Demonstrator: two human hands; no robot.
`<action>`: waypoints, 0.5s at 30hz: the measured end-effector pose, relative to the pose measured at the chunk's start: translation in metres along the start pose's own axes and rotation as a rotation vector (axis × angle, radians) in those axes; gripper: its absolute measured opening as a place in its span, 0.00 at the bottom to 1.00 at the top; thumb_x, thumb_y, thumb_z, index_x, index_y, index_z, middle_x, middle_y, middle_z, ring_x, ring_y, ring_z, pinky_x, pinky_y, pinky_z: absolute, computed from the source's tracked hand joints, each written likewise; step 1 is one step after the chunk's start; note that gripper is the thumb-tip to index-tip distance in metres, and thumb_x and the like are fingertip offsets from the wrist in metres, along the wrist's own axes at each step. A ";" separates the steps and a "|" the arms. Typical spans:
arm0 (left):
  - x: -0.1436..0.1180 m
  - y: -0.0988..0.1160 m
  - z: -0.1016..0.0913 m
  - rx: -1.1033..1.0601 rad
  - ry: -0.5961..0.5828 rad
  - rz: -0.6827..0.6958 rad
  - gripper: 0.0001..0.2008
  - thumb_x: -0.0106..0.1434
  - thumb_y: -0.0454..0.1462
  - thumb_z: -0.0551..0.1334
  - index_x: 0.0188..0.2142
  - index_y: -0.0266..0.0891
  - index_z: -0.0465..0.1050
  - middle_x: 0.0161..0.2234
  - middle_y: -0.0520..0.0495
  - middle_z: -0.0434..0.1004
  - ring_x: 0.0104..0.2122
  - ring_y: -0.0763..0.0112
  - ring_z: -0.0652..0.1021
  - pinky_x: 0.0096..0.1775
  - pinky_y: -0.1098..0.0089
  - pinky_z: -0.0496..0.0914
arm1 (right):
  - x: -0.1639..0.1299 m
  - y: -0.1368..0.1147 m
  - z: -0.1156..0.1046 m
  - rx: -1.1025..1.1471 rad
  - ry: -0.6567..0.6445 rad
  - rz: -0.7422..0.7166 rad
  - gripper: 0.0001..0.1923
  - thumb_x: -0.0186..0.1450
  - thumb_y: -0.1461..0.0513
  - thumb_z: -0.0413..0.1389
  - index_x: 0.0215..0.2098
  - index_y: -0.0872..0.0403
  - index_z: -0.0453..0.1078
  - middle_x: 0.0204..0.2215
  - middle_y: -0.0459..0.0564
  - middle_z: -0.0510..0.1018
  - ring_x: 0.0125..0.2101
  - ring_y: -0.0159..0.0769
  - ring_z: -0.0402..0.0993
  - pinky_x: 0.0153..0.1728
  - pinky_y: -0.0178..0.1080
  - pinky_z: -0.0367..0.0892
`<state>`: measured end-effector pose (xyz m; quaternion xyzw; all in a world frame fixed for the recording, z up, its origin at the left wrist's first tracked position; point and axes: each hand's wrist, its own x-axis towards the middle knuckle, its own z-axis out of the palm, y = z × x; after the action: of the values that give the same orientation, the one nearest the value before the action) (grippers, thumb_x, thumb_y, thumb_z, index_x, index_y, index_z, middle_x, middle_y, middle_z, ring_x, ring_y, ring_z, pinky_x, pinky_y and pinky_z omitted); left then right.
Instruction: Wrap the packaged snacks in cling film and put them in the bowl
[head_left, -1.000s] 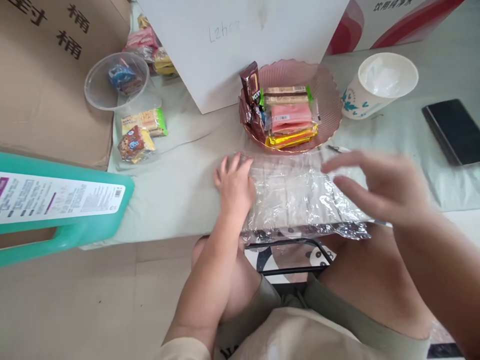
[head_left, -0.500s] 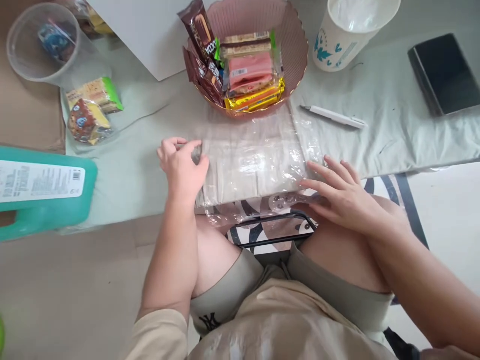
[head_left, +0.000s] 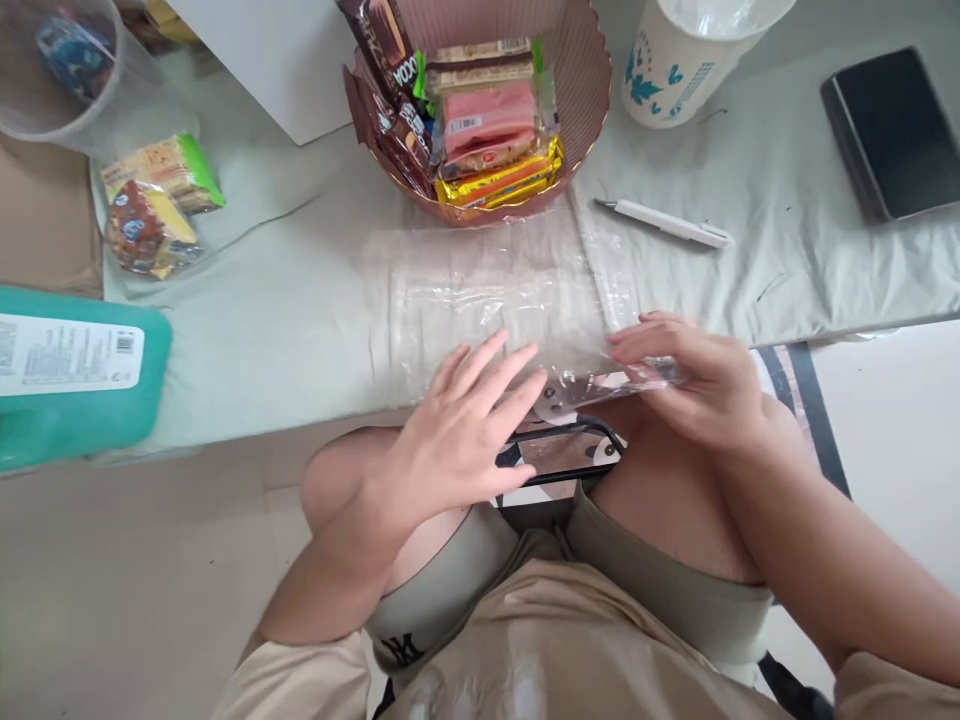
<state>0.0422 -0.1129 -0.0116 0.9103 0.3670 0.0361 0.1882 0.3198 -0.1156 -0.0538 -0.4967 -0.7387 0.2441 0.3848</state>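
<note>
A clear, crinkled plastic sheet point(head_left: 495, 290), perhaps a flat bag, lies on the pale green cloth at the table's front edge. Its near side hangs slightly over that edge. My left hand point(head_left: 472, 430) is open, fingers spread, palm down at the sheet's near edge. At the sheet's right near corner, my right hand point(head_left: 697, 375) has its fingers and thumb closed on the plastic. Just beyond the sheet stands a pink ribbed bowl point(head_left: 581, 90) with wrapped snacks in it. A white pen point(head_left: 667, 222) lies to the right of the sheet.
A paper cup point(head_left: 667, 80) and a black box-like object point(head_left: 900, 135) stand at the back right. On the left are a clear plastic tub point(head_left: 112, 90), two wrapped snacks point(head_left: 161, 205) and a teal jug point(head_left: 154, 370). A white board point(head_left: 285, 60) lies behind.
My left hand has left the sheet's left edge and come right and nearer, its fingers now spread. My right hand's fingers have curled onto the plastic corner. The view has shifted slightly.
</note>
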 end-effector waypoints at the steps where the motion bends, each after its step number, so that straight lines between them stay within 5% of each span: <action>1: 0.002 0.003 0.005 0.029 -0.001 0.007 0.29 0.62 0.38 0.68 0.63 0.40 0.71 0.69 0.37 0.68 0.72 0.42 0.63 0.70 0.43 0.60 | 0.000 -0.003 -0.001 0.009 0.052 0.047 0.04 0.67 0.61 0.59 0.35 0.44 0.76 0.29 0.43 0.84 0.34 0.43 0.85 0.49 0.52 0.77; 4: 0.009 -0.004 0.012 0.016 0.165 -0.018 0.19 0.65 0.27 0.59 0.52 0.39 0.79 0.62 0.40 0.77 0.66 0.52 0.74 0.65 0.53 0.70 | 0.000 -0.013 -0.005 -0.025 0.169 0.211 0.03 0.65 0.60 0.64 0.35 0.43 0.76 0.29 0.44 0.83 0.30 0.42 0.83 0.35 0.46 0.78; 8: 0.008 -0.033 0.001 -0.233 0.409 -0.128 0.11 0.64 0.29 0.59 0.36 0.40 0.80 0.45 0.46 0.87 0.43 0.66 0.86 0.46 0.68 0.81 | 0.005 -0.013 -0.010 0.066 0.330 0.250 0.08 0.61 0.59 0.69 0.36 0.45 0.76 0.29 0.43 0.82 0.31 0.40 0.82 0.34 0.44 0.76; 15: -0.001 -0.068 -0.005 -0.585 0.428 -0.313 0.08 0.61 0.33 0.62 0.34 0.42 0.82 0.35 0.50 0.88 0.36 0.66 0.86 0.40 0.69 0.81 | 0.004 0.015 -0.003 0.365 0.484 0.323 0.10 0.64 0.52 0.67 0.35 0.46 0.74 0.30 0.46 0.84 0.31 0.40 0.81 0.32 0.44 0.74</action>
<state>-0.0038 -0.0671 -0.0315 0.7230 0.5066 0.2990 0.3622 0.3301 -0.1056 -0.0618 -0.5737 -0.4822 0.3050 0.5877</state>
